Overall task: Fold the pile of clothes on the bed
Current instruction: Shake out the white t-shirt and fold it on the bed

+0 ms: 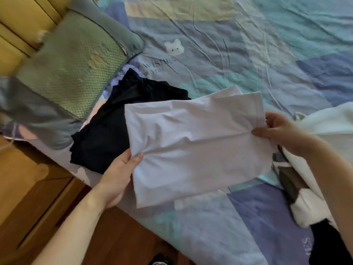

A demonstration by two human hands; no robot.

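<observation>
The single head view looks steeply down from above the near edge of the bed (248, 54), facing across its patchwork cover, with the frame tilted so that edge runs diagonally from the left side to the bottom. It sits close, both forearms reaching in from the bottom toward the bed. Left of the bed show a pillow (76, 60) and wooden floor (122, 238).

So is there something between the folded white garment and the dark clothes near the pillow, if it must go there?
Nothing visible. Both hands, left and right, hold the white garment, whose left edge already overlaps the dark clothes.
</observation>
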